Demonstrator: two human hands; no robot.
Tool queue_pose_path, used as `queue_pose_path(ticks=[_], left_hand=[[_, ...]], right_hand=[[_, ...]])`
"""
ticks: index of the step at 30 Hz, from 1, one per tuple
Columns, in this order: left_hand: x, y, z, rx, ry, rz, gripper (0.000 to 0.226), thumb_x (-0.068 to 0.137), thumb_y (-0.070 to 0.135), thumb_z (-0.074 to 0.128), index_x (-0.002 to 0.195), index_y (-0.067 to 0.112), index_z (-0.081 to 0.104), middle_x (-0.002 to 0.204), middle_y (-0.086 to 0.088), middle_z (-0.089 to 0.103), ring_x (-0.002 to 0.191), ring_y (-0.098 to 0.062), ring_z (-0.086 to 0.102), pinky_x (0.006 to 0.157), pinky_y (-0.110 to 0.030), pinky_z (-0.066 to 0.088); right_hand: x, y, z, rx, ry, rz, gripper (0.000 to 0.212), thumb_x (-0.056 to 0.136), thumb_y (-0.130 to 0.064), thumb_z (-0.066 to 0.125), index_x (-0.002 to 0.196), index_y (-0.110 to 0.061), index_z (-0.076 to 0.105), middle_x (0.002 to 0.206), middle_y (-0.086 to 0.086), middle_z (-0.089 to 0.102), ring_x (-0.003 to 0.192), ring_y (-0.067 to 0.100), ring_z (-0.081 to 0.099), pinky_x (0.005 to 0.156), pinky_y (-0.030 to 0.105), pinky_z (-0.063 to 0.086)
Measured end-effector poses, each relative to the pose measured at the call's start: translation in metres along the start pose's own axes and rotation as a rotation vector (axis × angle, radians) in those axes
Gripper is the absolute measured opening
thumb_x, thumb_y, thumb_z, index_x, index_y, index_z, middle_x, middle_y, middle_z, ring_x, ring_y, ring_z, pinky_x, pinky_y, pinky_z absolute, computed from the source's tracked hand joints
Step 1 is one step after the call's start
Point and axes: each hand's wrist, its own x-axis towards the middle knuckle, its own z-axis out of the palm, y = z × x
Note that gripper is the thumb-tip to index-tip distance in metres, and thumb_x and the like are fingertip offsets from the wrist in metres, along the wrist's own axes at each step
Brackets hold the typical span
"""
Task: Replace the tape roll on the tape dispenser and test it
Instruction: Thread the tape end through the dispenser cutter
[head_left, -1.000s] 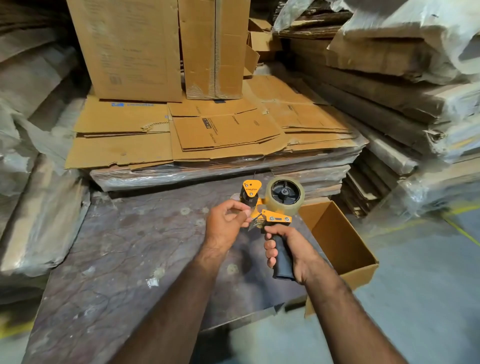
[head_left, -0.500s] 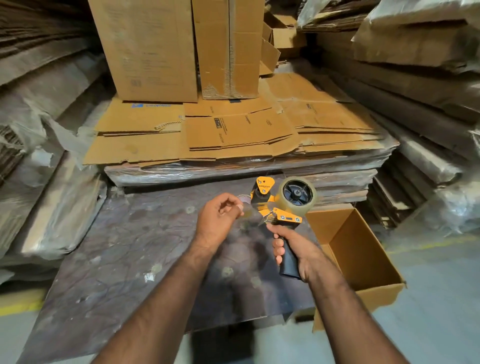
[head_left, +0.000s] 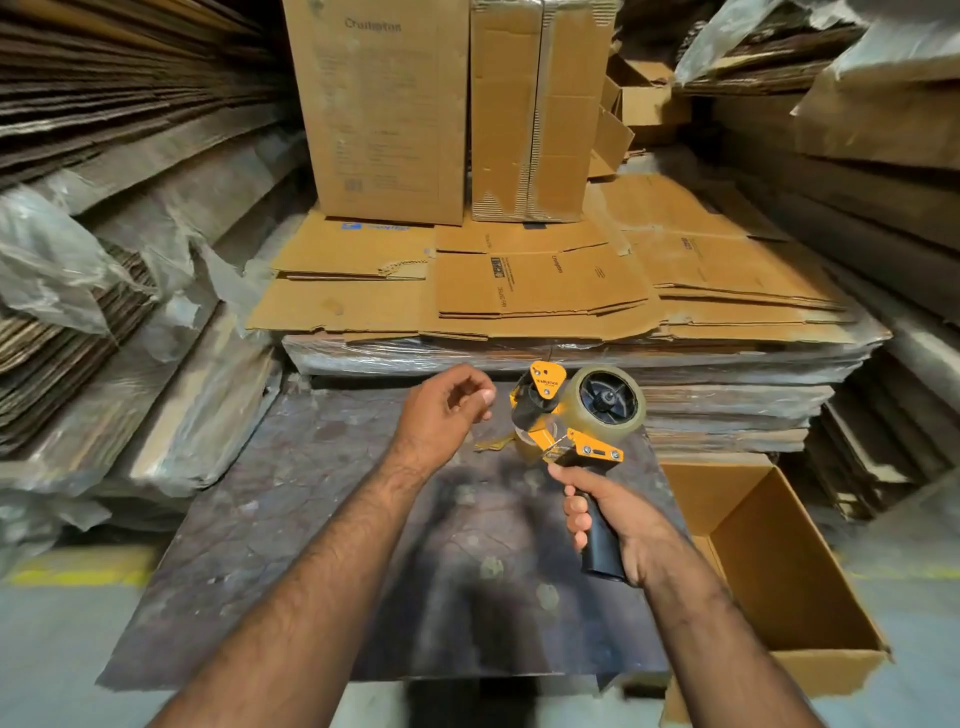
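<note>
Your right hand (head_left: 618, 512) is wrapping its grip tight around the black handle of the orange tape dispenser (head_left: 566, 415), holding it upright above the dark, stained tabletop (head_left: 322, 519), with the tape roll (head_left: 605, 402) sitting on the dispenser's hub at its right side. Your left hand (head_left: 441, 415) is hovering just left of the dispenser, apart from it, fingers loosely curled with thumb and fingertip nearly meeting; whether they are pinching any tape, you cannot tell. 1 open cardboard box (head_left: 779, 551) is sitting right of the tabletop.
</note>
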Motion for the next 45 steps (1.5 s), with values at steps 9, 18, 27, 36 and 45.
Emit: queue_pose_path(ticks=[9, 18, 27, 36, 45], left_hand=[[0.002, -0.011, -0.012, 0.140, -0.003, 0.155, 0.009, 0.091, 0.012, 0.067, 0.084, 0.018, 0.067, 0.073, 0.004, 0.070, 0.071, -0.013, 0.070, 0.074, -0.043, 0.061], [0.040, 0.000, -0.050, 0.108, -0.112, 0.156, 0.006, 0.093, 0.015, 0.069, 0.088, 0.013, 0.069, 0.073, 0.002, 0.072, 0.070, -0.013, 0.071, 0.079, -0.042, 0.061], [0.046, -0.003, -0.058, 0.028, -0.134, 0.143, 0.006, 0.090, 0.011, 0.070, 0.087, 0.016, 0.072, 0.077, 0.000, 0.072, 0.076, -0.023, 0.070, 0.080, -0.048, 0.060], [0.036, -0.015, -0.064, -0.101, 0.068, -0.053, 0.020, 0.071, 0.022, 0.090, 0.073, 0.020, 0.070, 0.067, 0.009, 0.065, 0.060, 0.001, 0.054, 0.062, -0.019, 0.053], [0.028, -0.022, -0.073, -0.193, -0.035, -0.150, 0.005, 0.080, 0.019, 0.083, 0.082, 0.022, 0.081, 0.080, -0.001, 0.078, 0.083, -0.023, 0.075, 0.084, -0.040, 0.063]], right_hand=[[0.010, -0.004, 0.015, 0.014, 0.021, 0.003, 0.035, 0.088, -0.020, 0.071, 0.059, -0.020, 0.050, 0.045, -0.005, 0.045, 0.032, 0.008, 0.040, 0.032, 0.019, 0.036], [-0.002, 0.002, 0.044, -0.075, -0.045, 0.051, 0.034, 0.085, -0.022, 0.074, 0.057, -0.022, 0.053, 0.047, -0.006, 0.045, 0.033, 0.007, 0.040, 0.033, 0.018, 0.035], [-0.010, 0.001, 0.058, -0.095, -0.034, 0.032, 0.030, 0.074, -0.022, 0.081, 0.058, -0.021, 0.055, 0.050, -0.005, 0.045, 0.035, 0.008, 0.039, 0.034, 0.019, 0.035], [-0.016, 0.009, 0.071, -0.119, 0.016, 0.031, 0.032, 0.080, -0.020, 0.078, 0.056, -0.021, 0.056, 0.050, -0.003, 0.046, 0.036, 0.009, 0.039, 0.034, 0.019, 0.036], [-0.014, 0.017, 0.079, -0.156, 0.053, 0.026, 0.030, 0.077, -0.022, 0.081, 0.060, -0.021, 0.057, 0.052, -0.003, 0.046, 0.039, 0.010, 0.038, 0.038, 0.021, 0.036]])
